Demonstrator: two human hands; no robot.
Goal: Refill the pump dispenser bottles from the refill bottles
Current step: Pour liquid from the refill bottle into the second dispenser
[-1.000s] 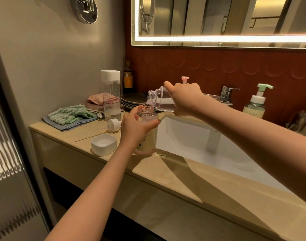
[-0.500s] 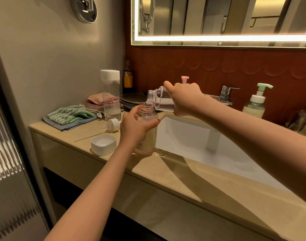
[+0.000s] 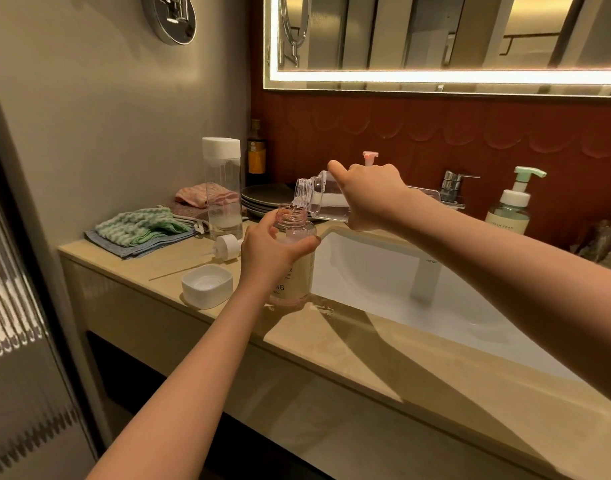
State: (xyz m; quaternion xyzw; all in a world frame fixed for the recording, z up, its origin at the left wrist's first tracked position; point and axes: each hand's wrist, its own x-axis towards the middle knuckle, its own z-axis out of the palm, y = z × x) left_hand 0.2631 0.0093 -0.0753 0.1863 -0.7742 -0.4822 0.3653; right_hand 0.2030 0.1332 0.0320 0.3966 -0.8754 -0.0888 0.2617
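On the counter (image 3: 151,268) the left hand (image 3: 267,252) grips the dispenser (image 3: 299,271) round its shoulder, upright, neck open. Just above the neck hangs the mouth of the refill bottle (image 3: 323,199), tipped almost level and grasped by the right hand (image 3: 370,195). The sink (image 3: 383,271) lies just beside. A good pour calls for the dispenser planted firmly, the mouths close and aligned, a slow tilt, and an eye on the rising level.

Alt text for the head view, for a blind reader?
The right hand tilts a clear refill bottle, mouth over the open neck of a pink dispenser bottle gripped upright by the left hand on the counter beside the sink. A white cap lies to its left.
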